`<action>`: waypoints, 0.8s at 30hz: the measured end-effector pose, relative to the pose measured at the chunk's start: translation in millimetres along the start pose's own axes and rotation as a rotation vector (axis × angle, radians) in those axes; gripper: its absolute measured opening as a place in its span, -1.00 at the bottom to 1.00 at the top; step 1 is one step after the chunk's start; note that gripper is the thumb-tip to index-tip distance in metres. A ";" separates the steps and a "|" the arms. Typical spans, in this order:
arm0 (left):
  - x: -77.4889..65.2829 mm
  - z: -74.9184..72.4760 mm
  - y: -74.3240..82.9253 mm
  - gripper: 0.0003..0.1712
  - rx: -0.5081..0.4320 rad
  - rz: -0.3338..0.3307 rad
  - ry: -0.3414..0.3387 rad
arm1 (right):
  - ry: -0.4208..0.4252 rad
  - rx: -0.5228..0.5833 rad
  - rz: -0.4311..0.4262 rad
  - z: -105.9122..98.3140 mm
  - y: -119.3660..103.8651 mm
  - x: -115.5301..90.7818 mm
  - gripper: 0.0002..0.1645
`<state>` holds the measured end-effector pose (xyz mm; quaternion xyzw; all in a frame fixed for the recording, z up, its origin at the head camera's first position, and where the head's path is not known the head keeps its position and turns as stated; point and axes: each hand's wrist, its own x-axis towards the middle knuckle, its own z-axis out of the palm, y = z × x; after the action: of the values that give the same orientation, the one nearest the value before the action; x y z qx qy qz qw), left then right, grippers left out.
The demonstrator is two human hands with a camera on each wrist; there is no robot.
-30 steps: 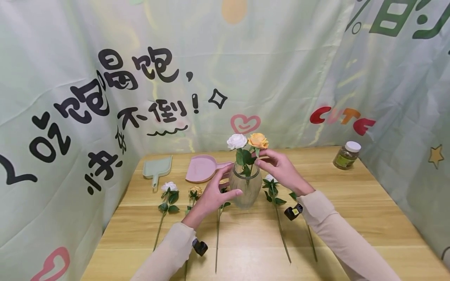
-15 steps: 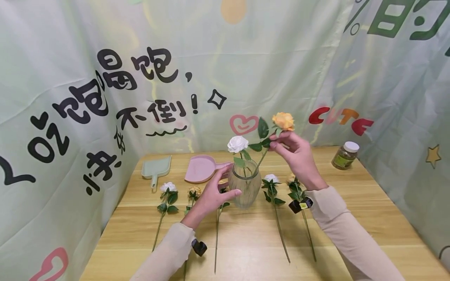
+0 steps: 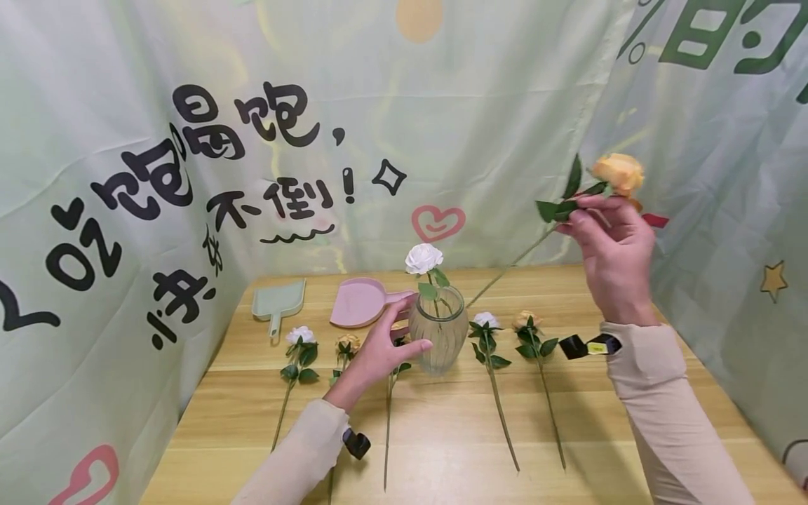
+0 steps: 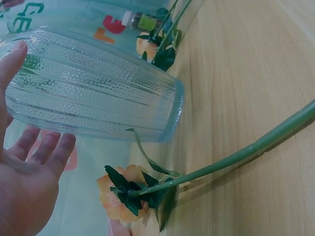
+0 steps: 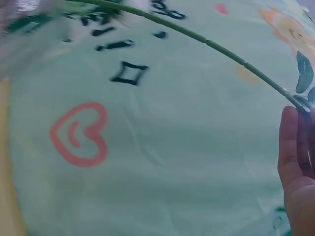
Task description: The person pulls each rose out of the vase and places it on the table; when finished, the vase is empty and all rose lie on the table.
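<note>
The right hand pinches the stem of an orange rose just below its bloom, high to the right of the vase. That stem slants down left toward the vase rim; whether its tip is inside or behind the rim I cannot tell. The left hand holds the ribbed clear glass vase, thumb on one side and fingers on the other in the left wrist view. The vase stands upright on the table. A white rose stands in it, its bloom above the rim.
Several roses lie on the wooden table: a white rose and an orange rose right of the vase, others left. A green dustpan and a pink dustpan lie behind. A printed curtain surrounds the table.
The right hand has drawn the orange rose up and rightward out from beside the white rose, its stem now tilted. The left hand and vase have stayed in place.
</note>
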<state>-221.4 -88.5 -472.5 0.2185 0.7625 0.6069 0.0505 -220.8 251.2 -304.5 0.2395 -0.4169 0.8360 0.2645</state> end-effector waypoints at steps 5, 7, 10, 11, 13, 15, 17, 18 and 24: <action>0.5 0.8 -1.3 -0.03 0.000 0.002 -0.004 | 0.047 0.114 0.011 -21.9 -25.9 8.6 -0.71; 0.6 1.2 -1.2 -0.02 0.001 0.003 -0.003 | 0.047 0.084 0.034 -33.4 -35.0 8.4 -0.71; 0.6 1.6 -0.8 -0.02 0.001 0.002 -0.002 | 0.021 -0.018 0.076 -53.5 -46.3 4.7 -0.71; 0.7 1.7 -0.6 -0.02 0.001 0.001 -0.002 | 0.011 -0.050 0.095 -61.1 -49.4 2.9 -0.71; 0.8 1.8 0.0 -0.02 0.000 0.002 0.002 | -0.009 -0.107 0.142 -76.8 -54.8 -1.0 -0.70; 1.0 1.8 0.2 -0.02 -0.003 0.004 0.004 | -0.026 -0.174 0.195 -93.6 -58.9 -5.4 -0.68; 1.1 1.6 0.1 -0.02 -0.008 0.007 0.005 | -0.050 -0.274 0.258 -110.9 -62.2 -10.6 -0.67; 1.1 1.4 -0.1 -0.02 -0.011 0.008 0.006 | -0.065 -0.341 0.291 -119.2 -63.2 -13.2 -0.68; 0.7 0.3 -1.5 -0.02 0.002 0.010 0.010 | -0.211 -0.838 0.486 -162.7 -61.5 -28.3 -0.71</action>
<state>-222.3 -88.2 -474.0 0.2196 0.7621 0.6075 0.0435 -189.4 409.9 -374.4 0.0918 -0.7855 0.6051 0.0920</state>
